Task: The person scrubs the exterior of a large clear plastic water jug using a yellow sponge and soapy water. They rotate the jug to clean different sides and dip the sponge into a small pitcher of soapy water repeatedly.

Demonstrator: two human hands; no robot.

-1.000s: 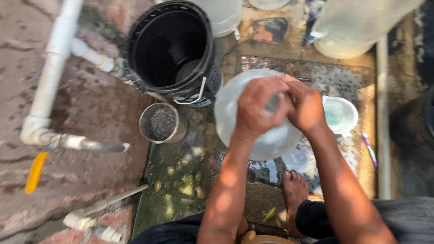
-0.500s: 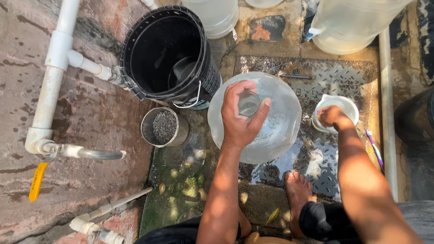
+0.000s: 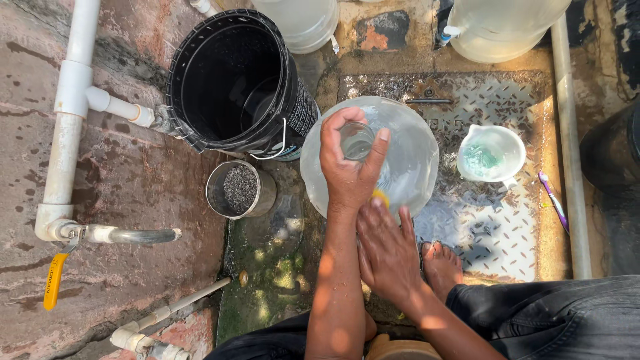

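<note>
Beside the black bucket (image 3: 233,80) stands the big clear bottle (image 3: 400,167). The left hand (image 3: 347,167) keeps its fingers wrapped around the bottle's neck. The right hand (image 3: 390,250) has left the white cup (image 3: 491,155) and now presses flat, fingers loose, against the bottle's side.

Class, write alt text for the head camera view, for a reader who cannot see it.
Seen from above, a person's left hand grips the neck of a big clear water jug while the right hand presses its side. A black bucket, a small metal can and a white bowl stand around on wet ground.
</note>
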